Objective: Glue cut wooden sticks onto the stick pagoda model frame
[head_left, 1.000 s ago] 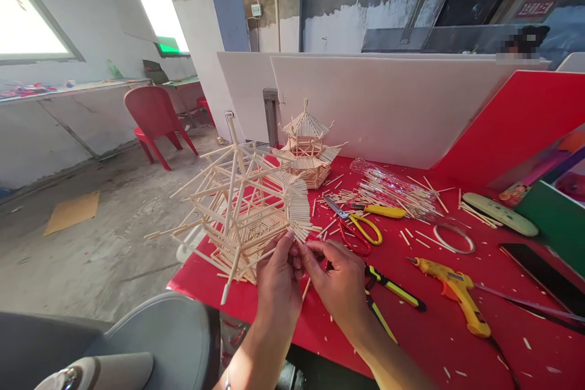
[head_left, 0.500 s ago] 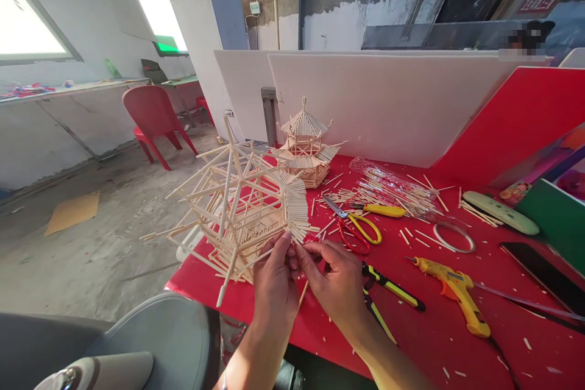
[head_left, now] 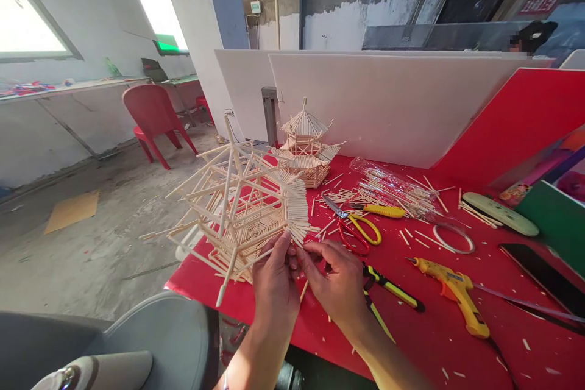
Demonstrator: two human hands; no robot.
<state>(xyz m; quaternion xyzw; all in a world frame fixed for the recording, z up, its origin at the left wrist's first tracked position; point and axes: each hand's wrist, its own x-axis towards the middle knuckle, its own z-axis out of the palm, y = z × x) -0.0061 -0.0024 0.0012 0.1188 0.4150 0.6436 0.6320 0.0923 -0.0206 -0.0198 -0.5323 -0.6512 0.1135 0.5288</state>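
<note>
Down in my head view, my left grip (head_left: 276, 277) pinches the near edge of the stick frame (head_left: 241, 178) at the left end of the red worktop (head_left: 411, 350); my right grip (head_left: 337, 279) bunches beside it, its hold impossible to tell. Behind stands a roofed stick pavilion (head_left: 307, 163).

- Stick frame (head_left: 256, 228): shifted slightly toward nine o'clock compared with a second ago.
- Left hand (head_left: 275, 277) and right hand (head_left: 337, 275): moved slightly the same way.
- Person's head (head_left: 539, 36), far off at two o'clock: moved slightly toward three o'clock.
</note>
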